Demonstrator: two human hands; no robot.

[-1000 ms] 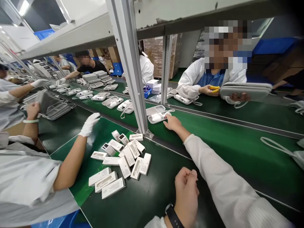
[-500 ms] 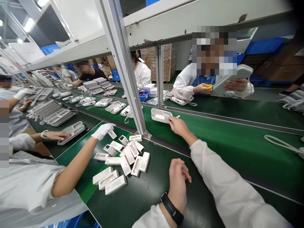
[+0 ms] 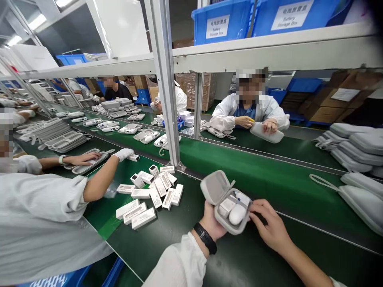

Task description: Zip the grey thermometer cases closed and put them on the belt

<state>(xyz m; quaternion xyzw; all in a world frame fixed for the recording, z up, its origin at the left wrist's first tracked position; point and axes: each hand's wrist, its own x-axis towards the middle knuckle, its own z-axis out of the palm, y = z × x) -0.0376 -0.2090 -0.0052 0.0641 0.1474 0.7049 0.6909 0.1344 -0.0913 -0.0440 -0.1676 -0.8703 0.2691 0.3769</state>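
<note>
My left hand [image 3: 212, 224], with a black band on its wrist, is closed around the lower left side of a light grey zip case [image 3: 218, 188]. The case lies tilted above the dark green tabletop, its lid swung up. Inside it sit a rounded white device [image 3: 237, 214], a small white box [image 3: 227, 205] and another white piece at the upper right, partly under a grey strap. At the case's right edge, the thumb and fingers of my right hand [image 3: 271, 228] are closed on the rim. The palm of my left hand is hidden under the case.
Several slim white boxes [image 3: 143, 218] are scattered to the left, where a co-worker's gloved hand [image 3: 124, 154] holds one. A metal post [image 3: 167, 83] rises ahead beside the green belt [image 3: 191, 155] with open cases. Stacked grey cases [image 3: 356, 145] stand at the right.
The grey case has come from the green belt toward me and now rests in my left hand, which held nothing before. My right hand has moved back with it. The view has shifted.
</note>
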